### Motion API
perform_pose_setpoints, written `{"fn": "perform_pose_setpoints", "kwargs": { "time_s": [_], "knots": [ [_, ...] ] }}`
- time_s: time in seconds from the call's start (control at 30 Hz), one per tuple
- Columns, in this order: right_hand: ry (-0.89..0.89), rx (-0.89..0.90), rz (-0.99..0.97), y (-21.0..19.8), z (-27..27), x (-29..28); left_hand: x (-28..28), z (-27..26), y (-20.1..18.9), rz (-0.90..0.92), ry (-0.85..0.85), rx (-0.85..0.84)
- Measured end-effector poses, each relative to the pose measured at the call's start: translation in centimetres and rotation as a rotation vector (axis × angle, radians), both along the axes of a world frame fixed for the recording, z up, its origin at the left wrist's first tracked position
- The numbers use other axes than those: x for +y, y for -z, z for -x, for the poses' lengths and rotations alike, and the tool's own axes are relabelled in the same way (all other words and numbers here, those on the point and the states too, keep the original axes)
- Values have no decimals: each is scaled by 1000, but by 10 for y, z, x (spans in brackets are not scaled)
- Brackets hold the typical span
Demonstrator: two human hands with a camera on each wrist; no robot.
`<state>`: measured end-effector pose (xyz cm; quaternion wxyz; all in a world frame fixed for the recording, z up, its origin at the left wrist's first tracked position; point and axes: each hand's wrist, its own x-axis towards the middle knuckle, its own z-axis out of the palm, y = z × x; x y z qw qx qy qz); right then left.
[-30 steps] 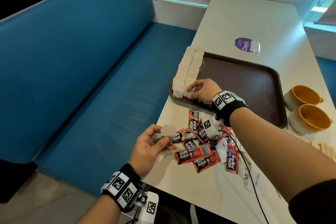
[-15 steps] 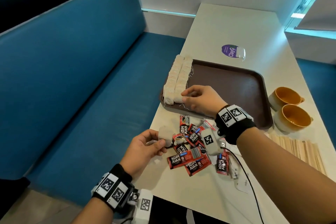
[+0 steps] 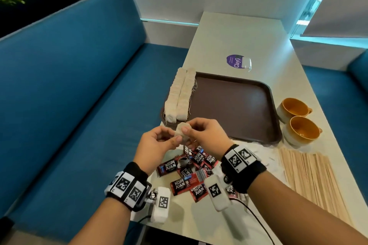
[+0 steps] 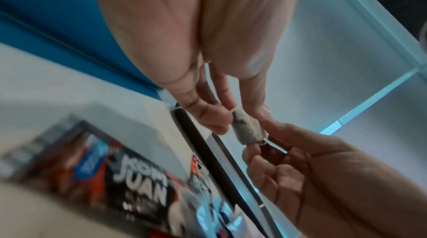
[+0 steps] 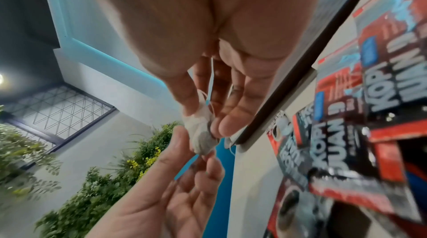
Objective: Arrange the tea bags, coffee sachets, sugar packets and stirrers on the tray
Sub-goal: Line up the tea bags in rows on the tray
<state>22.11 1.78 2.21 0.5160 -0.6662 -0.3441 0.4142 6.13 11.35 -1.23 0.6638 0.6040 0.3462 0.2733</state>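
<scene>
One round tea bag (image 3: 181,133) is held between both hands just in front of the brown tray (image 3: 235,105). My left hand (image 3: 159,141) pinches it from the left and my right hand (image 3: 201,135) pinches it from the right. The left wrist view shows the tea bag (image 4: 246,130) gripped by fingertips of both hands; the right wrist view shows the tea bag (image 5: 200,130) with its string trailing. Two rows of tea bags (image 3: 180,95) line the tray's left side. Red coffee sachets (image 3: 191,173) lie scattered under my wrists. Wooden stirrers (image 3: 310,177) lie at the right.
Two orange-lined cups (image 3: 298,123) stand right of the tray. A purple sticker (image 3: 236,61) sits beyond the tray on the white table (image 3: 239,36). A blue bench (image 3: 69,95) runs along the table's left edge. White packets (image 3: 266,157) lie near the stirrers.
My right hand left the tea bag rows on the tray and came back to meet the left hand. The left hand lifted its tea bag, and now both hands pinch it.
</scene>
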Motion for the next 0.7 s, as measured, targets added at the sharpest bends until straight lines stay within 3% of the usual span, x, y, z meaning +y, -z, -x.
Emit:
{"fn": "perform_pose_setpoints", "kwargs": {
  "time_s": [0.13, 0.27, 0.4, 0.53, 0.7],
  "knots": [
    [99, 17, -2, 11, -19, 17, 23, -2, -2, -180, 14, 255],
    [149, -59, 30, 16, -44, 43, 42, -3, -5, -552, 334, 577],
    [75, -197, 114, 27, -58, 71, 44, -14, -5, -719, 410, 666],
    [-28, -259, 239, 37, -61, 91, 43, -21, 0, -760, 461, 738],
    [12, -364, 237, 40, -61, 98, 39, -28, 2, -790, 495, 823]
  ]
}}
